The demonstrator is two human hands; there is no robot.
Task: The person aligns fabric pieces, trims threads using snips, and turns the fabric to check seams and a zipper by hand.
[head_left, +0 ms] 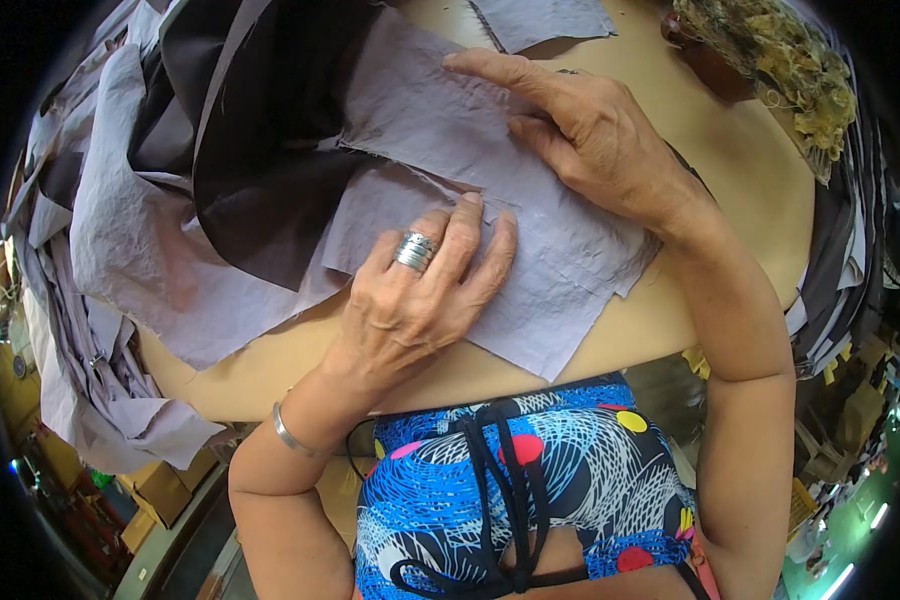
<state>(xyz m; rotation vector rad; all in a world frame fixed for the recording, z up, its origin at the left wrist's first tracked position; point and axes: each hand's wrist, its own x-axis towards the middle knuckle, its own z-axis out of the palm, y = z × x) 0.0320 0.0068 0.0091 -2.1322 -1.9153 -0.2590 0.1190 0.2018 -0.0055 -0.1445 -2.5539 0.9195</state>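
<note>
My left hand (420, 285), with several silver rings on one finger, lies on pale grey-lilac cloth (550, 290), its fingers spread near a slit between two layers. Farther up and to the right, my right hand (600, 130) rests on the same cloth with its index finger stretched out and the other fingers partly bent. Neither hand has anything visible in its grip. A dark cloth (270, 200) lies in folds to the left of the pale pieces.
The tan tabletop (750, 220) curves round the front. Bundles of grey cloth (120, 230) hang over its left side. A frayed yellowish bundle (790, 80) sits at the back right, with more layered fabric (845, 250) beyond the right edge. Cardboard boxes (160, 490) stand lower left.
</note>
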